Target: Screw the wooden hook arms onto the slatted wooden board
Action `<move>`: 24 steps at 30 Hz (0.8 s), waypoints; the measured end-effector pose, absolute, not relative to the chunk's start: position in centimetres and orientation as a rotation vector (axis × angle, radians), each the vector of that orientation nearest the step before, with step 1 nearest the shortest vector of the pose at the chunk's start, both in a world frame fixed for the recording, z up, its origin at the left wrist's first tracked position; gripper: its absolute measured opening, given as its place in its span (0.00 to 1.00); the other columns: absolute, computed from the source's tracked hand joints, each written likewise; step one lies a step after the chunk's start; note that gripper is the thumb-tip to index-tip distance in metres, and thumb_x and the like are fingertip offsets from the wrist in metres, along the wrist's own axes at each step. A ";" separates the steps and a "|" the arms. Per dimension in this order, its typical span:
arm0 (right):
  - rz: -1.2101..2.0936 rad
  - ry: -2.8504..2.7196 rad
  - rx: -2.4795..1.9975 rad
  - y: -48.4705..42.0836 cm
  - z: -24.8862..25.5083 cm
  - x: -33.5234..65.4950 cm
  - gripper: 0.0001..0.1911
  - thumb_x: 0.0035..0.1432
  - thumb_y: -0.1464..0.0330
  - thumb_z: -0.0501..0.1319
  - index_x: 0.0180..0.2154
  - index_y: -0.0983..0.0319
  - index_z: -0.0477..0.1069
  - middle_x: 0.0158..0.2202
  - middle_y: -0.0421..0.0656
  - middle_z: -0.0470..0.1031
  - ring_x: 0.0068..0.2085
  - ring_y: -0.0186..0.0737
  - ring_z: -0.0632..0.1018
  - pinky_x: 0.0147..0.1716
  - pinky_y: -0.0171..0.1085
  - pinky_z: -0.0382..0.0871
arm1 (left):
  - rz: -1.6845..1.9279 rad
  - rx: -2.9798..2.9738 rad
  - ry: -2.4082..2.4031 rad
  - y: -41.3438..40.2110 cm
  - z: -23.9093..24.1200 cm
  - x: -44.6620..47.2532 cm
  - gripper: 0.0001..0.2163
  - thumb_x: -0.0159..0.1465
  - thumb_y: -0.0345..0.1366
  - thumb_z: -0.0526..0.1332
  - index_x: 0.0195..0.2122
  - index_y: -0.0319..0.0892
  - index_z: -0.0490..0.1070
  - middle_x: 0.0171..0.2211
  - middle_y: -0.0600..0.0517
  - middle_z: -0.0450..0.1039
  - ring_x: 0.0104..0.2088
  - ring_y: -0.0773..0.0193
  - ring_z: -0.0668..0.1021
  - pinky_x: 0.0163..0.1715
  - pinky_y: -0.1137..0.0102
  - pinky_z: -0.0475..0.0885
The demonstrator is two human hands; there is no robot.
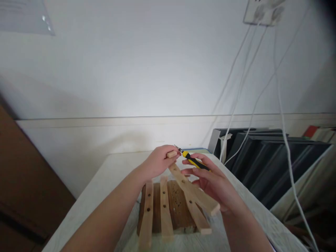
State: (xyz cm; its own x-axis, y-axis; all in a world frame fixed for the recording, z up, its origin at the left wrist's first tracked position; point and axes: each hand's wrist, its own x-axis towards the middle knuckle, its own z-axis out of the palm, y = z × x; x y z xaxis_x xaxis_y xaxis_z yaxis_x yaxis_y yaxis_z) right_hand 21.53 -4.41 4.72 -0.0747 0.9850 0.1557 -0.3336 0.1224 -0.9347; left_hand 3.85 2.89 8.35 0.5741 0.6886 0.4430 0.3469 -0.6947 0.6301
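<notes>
My left hand is closed around the far end of a pale wooden slat, which slants toward me on the right and has dark holes or screw heads in it. In my right hand is a yellow-and-black screwdriver, its thin tip pointing up and left beside my left fingertips. Some right fingers also lie along the slat; whether they touch it is unclear. Beneath both hands sits a rough brown wooden block. Across it lie more slats, including a left one and a middle one.
The white-covered table meets the wall at its far edge. Dark folders or panels stand to the right. White cables hang from a wall socket. A brown wooden cabinet is at the left.
</notes>
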 end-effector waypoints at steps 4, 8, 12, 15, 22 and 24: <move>1.150 -1.074 -0.999 -3.8 4.4 21.5 0.19 0.48 0.63 0.64 0.43 0.55 0.65 0.45 0.43 0.74 0.36 0.40 0.79 0.20 0.29 0.66 | 0.944 2.469 0.869 2.8 7.9 4.5 0.07 0.61 0.32 0.55 0.35 0.40 0.72 0.34 0.50 0.74 0.36 0.64 0.74 0.37 0.71 0.66; 1.078 -1.083 -1.083 -3.2 4.1 21.7 0.21 0.48 0.57 0.63 0.44 0.57 0.65 0.41 0.45 0.75 0.33 0.41 0.78 0.23 0.35 0.71 | 0.724 2.508 0.779 2.9 7.3 4.8 0.08 0.61 0.30 0.53 0.37 0.40 0.72 0.33 0.51 0.74 0.34 0.65 0.74 0.35 0.72 0.66; 0.944 -0.975 -1.084 -2.5 3.7 22.0 0.22 0.47 0.57 0.63 0.43 0.58 0.66 0.36 0.43 0.75 0.29 0.39 0.77 0.22 0.34 0.69 | 0.531 2.525 0.671 3.0 6.5 5.3 0.08 0.62 0.31 0.54 0.37 0.40 0.73 0.34 0.51 0.75 0.34 0.66 0.74 0.36 0.73 0.66; 0.915 -0.946 -1.096 -2.0 3.4 21.9 0.21 0.46 0.58 0.63 0.42 0.59 0.66 0.34 0.42 0.74 0.28 0.37 0.76 0.21 0.33 0.68 | 0.431 2.591 0.664 3.3 5.8 5.4 0.09 0.63 0.31 0.54 0.39 0.40 0.73 0.35 0.51 0.75 0.35 0.66 0.74 0.37 0.73 0.66; 0.931 -1.018 -1.149 -1.5 2.6 21.4 0.18 0.48 0.60 0.61 0.42 0.59 0.66 0.34 0.41 0.74 0.29 0.37 0.76 0.21 0.32 0.67 | 0.314 2.850 1.038 4.2 3.8 5.4 0.10 0.60 0.34 0.59 0.41 0.39 0.74 0.37 0.46 0.70 0.34 0.62 0.74 0.36 0.70 0.67; 0.925 -1.034 -1.154 -1.3 2.4 21.4 0.17 0.49 0.60 0.61 0.42 0.58 0.66 0.34 0.41 0.74 0.29 0.37 0.76 0.21 0.33 0.67 | 0.299 2.863 1.112 4.2 3.8 5.4 0.08 0.58 0.34 0.60 0.38 0.39 0.74 0.34 0.47 0.71 0.33 0.62 0.74 0.34 0.70 0.66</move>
State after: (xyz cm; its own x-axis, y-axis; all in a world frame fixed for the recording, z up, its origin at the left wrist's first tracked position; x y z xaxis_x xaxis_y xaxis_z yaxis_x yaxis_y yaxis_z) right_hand 21.42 -1.34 2.43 0.2721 0.9499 0.1541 -0.0469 0.1730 -0.9838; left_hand 5.43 4.17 3.80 0.7219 0.6733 0.1599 0.6625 -0.7391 0.1214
